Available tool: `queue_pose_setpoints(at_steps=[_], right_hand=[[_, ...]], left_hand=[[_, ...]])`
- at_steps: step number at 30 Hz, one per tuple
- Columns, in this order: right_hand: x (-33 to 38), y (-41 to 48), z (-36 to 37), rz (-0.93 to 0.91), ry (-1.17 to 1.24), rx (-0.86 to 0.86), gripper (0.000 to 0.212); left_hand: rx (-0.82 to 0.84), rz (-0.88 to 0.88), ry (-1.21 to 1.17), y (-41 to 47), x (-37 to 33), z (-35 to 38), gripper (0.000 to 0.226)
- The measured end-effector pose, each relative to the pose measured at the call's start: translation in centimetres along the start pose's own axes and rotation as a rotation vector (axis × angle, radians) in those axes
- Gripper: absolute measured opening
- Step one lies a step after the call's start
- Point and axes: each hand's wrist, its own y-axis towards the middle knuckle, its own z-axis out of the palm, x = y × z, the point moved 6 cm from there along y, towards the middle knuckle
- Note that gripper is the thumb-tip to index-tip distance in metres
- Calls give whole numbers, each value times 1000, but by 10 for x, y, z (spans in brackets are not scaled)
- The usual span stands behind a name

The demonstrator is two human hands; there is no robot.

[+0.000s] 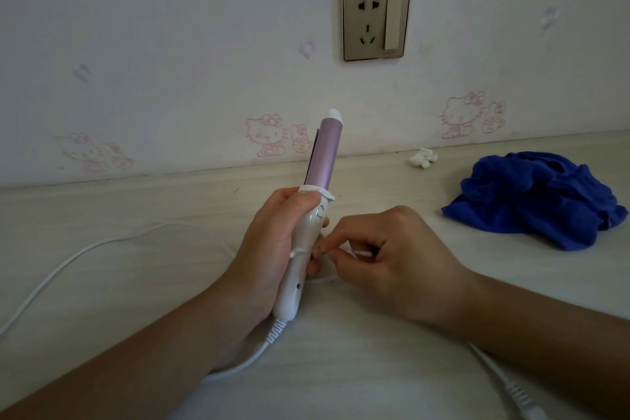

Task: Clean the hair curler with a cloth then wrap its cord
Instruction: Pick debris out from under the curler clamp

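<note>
My left hand (pixel 269 242) grips the white handle of the hair curler (pixel 324 153), which stands nearly upright with its pink barrel pointing up toward the wall. Beside the handle, my right hand (pixel 392 256) pinches a stretch of the white cord (pixel 68 262) between fingertips. One turn of cord lies across the handle. The cord leaves the handle's base, loops left over the table, and its plug end (pixel 518 399) lies at the lower right. A crumpled blue cloth (pixel 535 201) rests on the table to the right, apart from both hands.
A pale wooden table (pixel 136 283) runs up to a wall with cartoon-cat wallpaper. A gold wall socket with a switch (pixel 376 19) sits above the curler. A small white crumpled scrap (pixel 422 157) lies near the table's back edge.
</note>
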Motion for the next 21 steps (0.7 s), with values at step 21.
queue_pose_setpoints(at_steps=[21], right_hand=[[6, -3, -9, -17, -26, -120, 15]], left_hand=[[-6, 119, 54, -3, -9, 2, 39]])
